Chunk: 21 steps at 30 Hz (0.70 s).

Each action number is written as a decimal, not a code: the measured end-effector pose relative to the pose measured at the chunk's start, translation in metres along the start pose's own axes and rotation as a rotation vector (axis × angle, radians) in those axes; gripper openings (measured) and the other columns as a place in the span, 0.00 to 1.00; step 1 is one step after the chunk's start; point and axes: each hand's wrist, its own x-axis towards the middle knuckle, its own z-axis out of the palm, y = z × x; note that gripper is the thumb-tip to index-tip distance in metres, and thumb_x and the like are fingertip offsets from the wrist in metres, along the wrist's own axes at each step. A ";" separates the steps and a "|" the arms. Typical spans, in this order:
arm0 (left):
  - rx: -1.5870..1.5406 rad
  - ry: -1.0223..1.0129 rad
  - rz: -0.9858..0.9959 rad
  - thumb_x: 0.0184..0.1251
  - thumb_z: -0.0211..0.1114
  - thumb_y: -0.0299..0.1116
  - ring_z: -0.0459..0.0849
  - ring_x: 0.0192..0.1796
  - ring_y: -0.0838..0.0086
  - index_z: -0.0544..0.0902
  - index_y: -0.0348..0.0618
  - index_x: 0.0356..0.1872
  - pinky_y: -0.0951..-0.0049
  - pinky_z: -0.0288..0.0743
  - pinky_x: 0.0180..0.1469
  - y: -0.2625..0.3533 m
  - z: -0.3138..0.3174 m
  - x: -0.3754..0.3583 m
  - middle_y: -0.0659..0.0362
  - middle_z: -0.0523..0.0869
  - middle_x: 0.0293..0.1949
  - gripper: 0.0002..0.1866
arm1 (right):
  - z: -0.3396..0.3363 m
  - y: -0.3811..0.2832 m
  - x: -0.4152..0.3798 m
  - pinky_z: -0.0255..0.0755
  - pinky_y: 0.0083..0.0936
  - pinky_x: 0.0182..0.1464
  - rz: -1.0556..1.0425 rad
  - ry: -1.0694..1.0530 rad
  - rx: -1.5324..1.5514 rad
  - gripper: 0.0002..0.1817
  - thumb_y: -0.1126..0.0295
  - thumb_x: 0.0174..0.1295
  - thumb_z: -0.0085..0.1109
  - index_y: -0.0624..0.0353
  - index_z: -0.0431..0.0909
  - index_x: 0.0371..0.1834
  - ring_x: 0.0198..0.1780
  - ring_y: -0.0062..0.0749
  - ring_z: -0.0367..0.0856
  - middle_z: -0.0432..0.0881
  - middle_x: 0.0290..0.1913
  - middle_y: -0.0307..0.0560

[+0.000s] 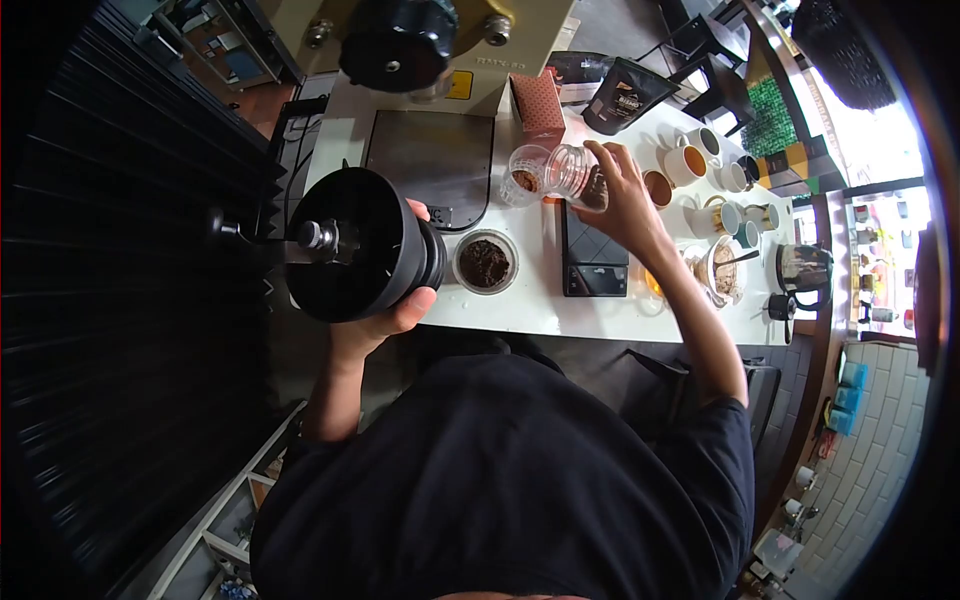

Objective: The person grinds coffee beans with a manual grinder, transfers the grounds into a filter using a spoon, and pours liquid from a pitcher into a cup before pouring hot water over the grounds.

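My left hand (400, 312) is wrapped round the lower part of a black hand grinder (385, 240), whose metal crank points left. In my right hand (625, 195) is a clear glass jar (575, 175), tilted on its side with brown grounds inside. Its mouth faces a clear patterned glass (522, 178) that has some brown grounds in it; whether the two touch is unclear. Between my hands, a round container (485, 262) of dark grounds stands on the white table (500, 312). A black scale (596, 262) lies below my right hand.
A large machine (470, 60) with a metal plate (430, 160) stands at the back left. Behind the glass are a patterned red box (538, 105) and a black bag (625, 95). Several cups, including one orange inside (685, 162), a bowl with a spoon (725, 272) and a kettle (803, 268) occupy the right.
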 end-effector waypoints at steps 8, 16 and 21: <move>-0.056 -0.084 0.007 0.53 0.78 0.41 0.79 0.61 0.68 0.76 0.39 0.63 0.64 0.69 0.68 -0.007 -0.022 -0.006 0.59 0.81 0.57 0.36 | -0.016 -0.029 0.024 0.75 0.45 0.67 -0.032 -0.219 -0.290 0.50 0.72 0.44 0.80 0.48 0.65 0.74 0.70 0.57 0.68 0.66 0.68 0.57; -0.038 -0.113 -0.071 0.52 0.76 0.44 0.78 0.57 0.65 0.70 0.38 0.64 0.62 0.71 0.60 -0.016 -0.032 -0.023 0.50 0.78 0.55 0.39 | -0.004 -0.033 0.034 0.84 0.39 0.57 -0.258 -0.198 -0.661 0.47 0.75 0.45 0.75 0.51 0.62 0.72 0.68 0.57 0.69 0.67 0.65 0.57; -0.029 -0.111 -0.191 0.53 0.76 0.44 0.77 0.57 0.66 0.70 0.37 0.63 0.62 0.71 0.60 -0.016 -0.038 -0.031 0.51 0.78 0.55 0.39 | 0.006 -0.040 0.040 0.81 0.37 0.60 -0.409 -0.141 -0.929 0.39 0.79 0.51 0.65 0.54 0.64 0.70 0.66 0.58 0.71 0.69 0.64 0.55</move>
